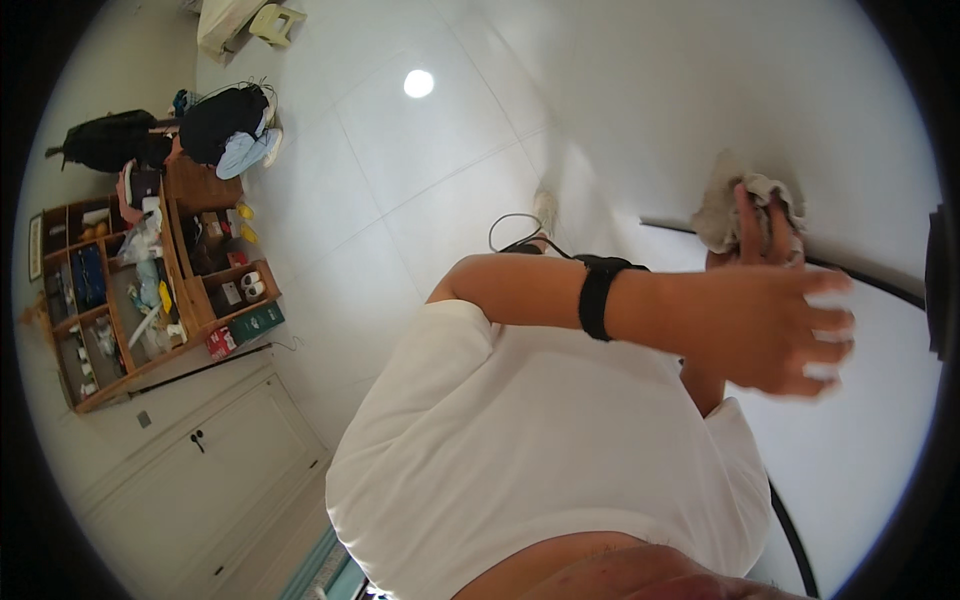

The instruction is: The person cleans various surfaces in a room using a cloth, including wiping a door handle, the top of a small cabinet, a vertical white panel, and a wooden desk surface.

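Note:
My right hand (780, 238) presses a crumpled beige cloth (720, 214) against a pale, upright surface (847, 150), just above a thin black strip (870, 283). Two of its fingers lie over the folds, and the rest of this hand is partly hidden. In front of it my left forearm crosses my chest, with a black strap (596, 300) around the wrist. Nothing shows in my left hand (765, 330), whose back faces the camera and whose fingers are spread. A smooth white panel (832, 450) lies below the black strip, behind that hand.
A wooden shelf unit (191, 289) full of household things stands far left. Beside it a person (225, 124) in dark top and light blue trousers bends low. A pale plastic stool (276, 25) is on the tiled floor (420, 165). A white door (202, 480) is lower left.

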Action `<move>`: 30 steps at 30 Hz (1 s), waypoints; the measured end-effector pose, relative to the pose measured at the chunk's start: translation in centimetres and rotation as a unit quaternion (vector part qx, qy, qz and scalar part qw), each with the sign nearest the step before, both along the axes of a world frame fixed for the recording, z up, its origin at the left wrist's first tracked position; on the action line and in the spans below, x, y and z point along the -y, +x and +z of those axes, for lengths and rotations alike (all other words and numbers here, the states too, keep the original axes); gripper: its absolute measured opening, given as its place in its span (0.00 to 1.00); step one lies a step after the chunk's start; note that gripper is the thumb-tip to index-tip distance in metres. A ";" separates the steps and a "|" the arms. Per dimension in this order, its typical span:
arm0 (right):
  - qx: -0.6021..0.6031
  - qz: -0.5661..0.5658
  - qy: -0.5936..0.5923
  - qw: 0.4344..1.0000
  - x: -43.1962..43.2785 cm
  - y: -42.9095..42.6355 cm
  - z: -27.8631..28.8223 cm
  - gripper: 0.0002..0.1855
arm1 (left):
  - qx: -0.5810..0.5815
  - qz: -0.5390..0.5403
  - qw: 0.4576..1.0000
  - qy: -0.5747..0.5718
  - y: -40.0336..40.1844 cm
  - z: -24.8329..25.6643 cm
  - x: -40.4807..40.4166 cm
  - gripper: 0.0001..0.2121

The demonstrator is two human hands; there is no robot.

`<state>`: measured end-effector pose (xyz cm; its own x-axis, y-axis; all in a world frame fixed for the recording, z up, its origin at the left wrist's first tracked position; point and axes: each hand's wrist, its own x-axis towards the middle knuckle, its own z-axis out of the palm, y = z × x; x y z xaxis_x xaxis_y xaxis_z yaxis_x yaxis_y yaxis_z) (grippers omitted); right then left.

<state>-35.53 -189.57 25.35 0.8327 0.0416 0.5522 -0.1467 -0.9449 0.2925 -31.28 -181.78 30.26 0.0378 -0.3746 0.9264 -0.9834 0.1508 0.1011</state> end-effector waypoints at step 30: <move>0.425 0.072 0.091 0.898 0.0 14.0 -1.6 0.17 | -0.321 -0.068 0.940 -0.093 10.4 -5.3 -1.9 0.28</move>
<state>-21.53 -189.60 23.71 0.1005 -0.0402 0.9941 -0.1165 -0.9928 -0.0283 -20.86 -179.90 24.94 0.5746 -0.2503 0.7792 -0.6992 0.3449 0.6263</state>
